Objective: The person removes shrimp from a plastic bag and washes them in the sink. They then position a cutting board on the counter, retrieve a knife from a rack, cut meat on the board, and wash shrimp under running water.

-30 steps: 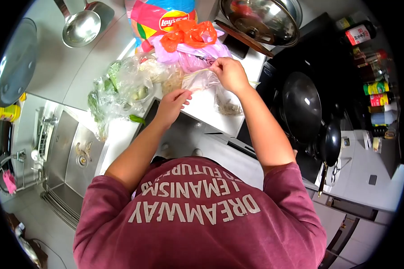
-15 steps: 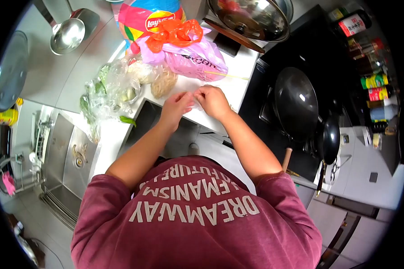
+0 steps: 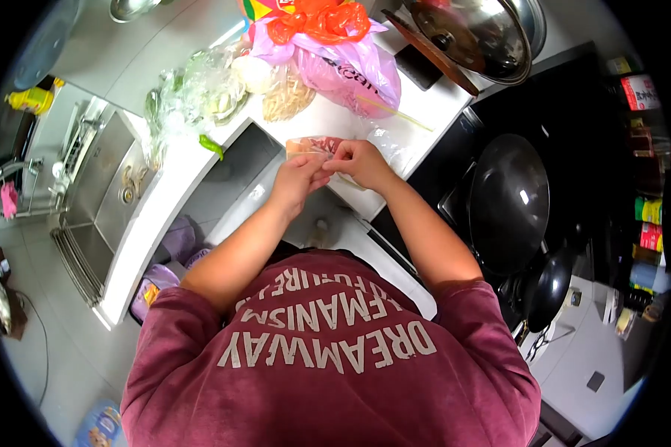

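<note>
Packet [image 3: 317, 144] with reddish contents now shows just beyond the hands, at the front of the bench [image 3: 306, 125]. A second ago they were well apart; now left hand [image 3: 300, 179] and right hand [image 3: 361, 165] meet, fingertips pinched narrow on its near edge, the exact grip partly hidden. Work seems centred there, clear of the pink bag [image 3: 350, 82].

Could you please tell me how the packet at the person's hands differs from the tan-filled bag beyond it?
The packet shows pink and red contents, while the tan-filled bag shows pale brown ones. The left hand and right hand partly cover the packet; neither touches the tan-filled bag. The packet is nearer the person, the tan-filled bag further back. Both appear to be see-through plastic.
</note>
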A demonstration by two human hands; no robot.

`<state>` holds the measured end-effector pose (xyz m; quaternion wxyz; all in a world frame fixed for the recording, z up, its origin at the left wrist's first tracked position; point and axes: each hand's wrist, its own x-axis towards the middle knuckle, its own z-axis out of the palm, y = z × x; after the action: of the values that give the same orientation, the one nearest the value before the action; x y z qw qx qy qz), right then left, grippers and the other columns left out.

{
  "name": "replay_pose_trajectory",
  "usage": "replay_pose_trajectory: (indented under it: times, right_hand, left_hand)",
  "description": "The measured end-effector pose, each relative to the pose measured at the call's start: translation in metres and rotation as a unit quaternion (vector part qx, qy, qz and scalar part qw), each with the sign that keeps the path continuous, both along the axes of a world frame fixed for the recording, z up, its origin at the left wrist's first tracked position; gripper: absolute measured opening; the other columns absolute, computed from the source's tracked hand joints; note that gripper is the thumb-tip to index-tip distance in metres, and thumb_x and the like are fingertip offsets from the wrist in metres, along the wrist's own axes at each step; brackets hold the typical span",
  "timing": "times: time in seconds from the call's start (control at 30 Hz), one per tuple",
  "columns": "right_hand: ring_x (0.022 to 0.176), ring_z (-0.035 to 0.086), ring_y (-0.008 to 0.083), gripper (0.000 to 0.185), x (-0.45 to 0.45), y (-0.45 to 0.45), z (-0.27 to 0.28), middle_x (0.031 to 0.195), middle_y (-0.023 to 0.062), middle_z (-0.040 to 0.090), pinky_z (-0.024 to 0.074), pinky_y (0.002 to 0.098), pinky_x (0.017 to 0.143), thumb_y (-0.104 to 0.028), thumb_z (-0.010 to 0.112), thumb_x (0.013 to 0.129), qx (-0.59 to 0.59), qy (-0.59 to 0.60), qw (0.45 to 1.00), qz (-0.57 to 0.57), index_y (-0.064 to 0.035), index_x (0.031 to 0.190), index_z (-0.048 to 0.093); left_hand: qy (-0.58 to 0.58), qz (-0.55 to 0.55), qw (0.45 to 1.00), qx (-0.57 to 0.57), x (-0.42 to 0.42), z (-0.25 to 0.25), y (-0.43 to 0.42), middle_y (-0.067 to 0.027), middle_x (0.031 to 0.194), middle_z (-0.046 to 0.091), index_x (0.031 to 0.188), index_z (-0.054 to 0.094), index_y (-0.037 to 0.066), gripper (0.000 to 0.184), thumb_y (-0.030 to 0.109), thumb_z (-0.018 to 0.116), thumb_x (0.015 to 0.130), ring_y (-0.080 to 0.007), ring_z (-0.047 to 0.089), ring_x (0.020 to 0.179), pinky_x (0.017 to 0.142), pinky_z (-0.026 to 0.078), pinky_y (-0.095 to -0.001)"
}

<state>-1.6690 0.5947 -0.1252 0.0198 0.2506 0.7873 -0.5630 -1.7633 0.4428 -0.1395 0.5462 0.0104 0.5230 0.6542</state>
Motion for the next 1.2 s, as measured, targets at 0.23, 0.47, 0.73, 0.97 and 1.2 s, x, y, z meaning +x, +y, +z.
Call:
replay_pose_trajectory:
  times: [0.23,0.47,0.73,0.97,1.2]
  right_hand:
    - [0.061,0.052,0.0092,0.025,0.002,0.002,-0.012,0.068,0.0003,0.059,0.0419,0.0250,0.055,-0.024,0.077,0.075,-0.155,0.020,0.988,-0.002,-0.0044,0.071,0.062]
    - [0.057,0.051,0.0089,0.022,0.000,0.002,-0.006,0.062,-0.0005,0.056,0.0408,0.0264,0.053,-0.024,0.072,0.080,-0.095,-0.006,0.995,-0.004,-0.0047,0.077,0.062]
    - [0.058,0.057,0.0259,0.023,-0.013,-0.009,0.050,0.065,0.0127,0.061,0.0443,0.0362,0.056,-0.022,0.066,0.082,0.120,0.067,0.987,0.084,-0.0022,0.074,0.058]
    - [0.064,0.058,0.0308,0.018,-0.027,-0.025,0.069,0.070,0.0122,0.061,0.0453,0.0420,0.060,-0.021,0.059,0.083,0.306,0.103,0.940,0.111,-0.0056,0.074,0.060]
    - [0.070,0.060,0.0329,0.015,-0.042,-0.050,0.064,0.074,0.0133,0.062,0.0465,0.0425,0.062,-0.019,0.056,0.082,0.378,0.110,0.916,0.078,-0.0062,0.075,0.061]
  left_hand:
    - [0.081,0.016,0.997,0.010,0.008,-0.008,-0.006,-0.0040,0.088,0.065,0.097,0.063,0.005,0.015,0.018,0.056,0.095,-0.0114,0.061,0.080,0.076,0.050,-0.0253]
    - [0.190,-0.003,0.981,0.046,0.005,-0.008,-0.009,-0.0017,0.084,0.064,0.092,0.062,0.005,0.013,0.015,0.053,0.095,-0.0085,0.058,0.077,0.072,0.046,-0.0229]
    - [0.284,-0.036,0.956,0.063,-0.018,0.021,-0.011,0.0007,0.079,0.060,0.088,0.059,0.005,0.011,0.013,0.052,0.094,-0.0070,0.054,0.074,0.071,0.044,-0.0230]
    - [0.326,-0.032,0.942,0.068,-0.043,0.032,-0.017,0.0039,0.072,0.057,0.083,0.059,0.005,0.009,0.009,0.054,0.089,-0.0023,0.047,0.063,0.056,0.037,-0.0185]
    - [0.303,-0.008,0.953,-0.008,-0.041,0.022,-0.031,0.0013,0.075,0.059,0.084,0.058,0.007,0.015,0.016,0.050,0.092,-0.0059,0.053,0.069,0.059,0.038,-0.0211]
